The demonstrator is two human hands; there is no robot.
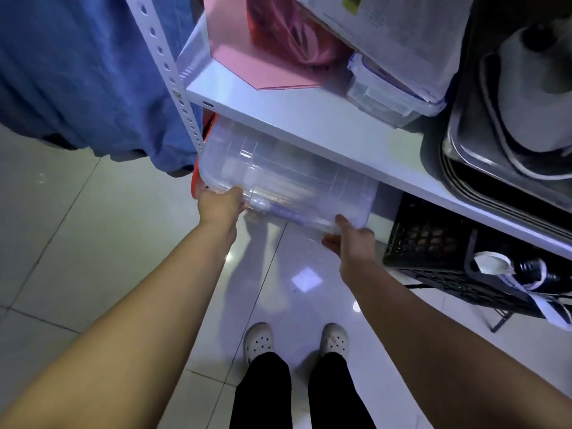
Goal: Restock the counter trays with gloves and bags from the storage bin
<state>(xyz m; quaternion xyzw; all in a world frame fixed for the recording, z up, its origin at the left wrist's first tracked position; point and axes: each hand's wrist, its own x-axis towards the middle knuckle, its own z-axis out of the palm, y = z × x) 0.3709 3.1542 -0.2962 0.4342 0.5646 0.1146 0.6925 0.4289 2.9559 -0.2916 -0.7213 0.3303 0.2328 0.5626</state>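
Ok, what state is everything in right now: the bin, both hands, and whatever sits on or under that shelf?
clear storage bin: partly out from under the white shelf, tilted.
left hand: grips the bin's near left corner.
right hand: grips the bin's near right corner.
small clear box: on the shelf, lid on, papers stacked on it.
black crate: under the shelf, right of the bin, untouched.

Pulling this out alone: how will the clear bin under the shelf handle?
The clear bin looks rigid, with moulded ribs, so it probably keeps its shape. Its glossy plastic may be slippery where the left hand and right hand grip its near edge. Held only there, it may tip away once clear of the white shelf.
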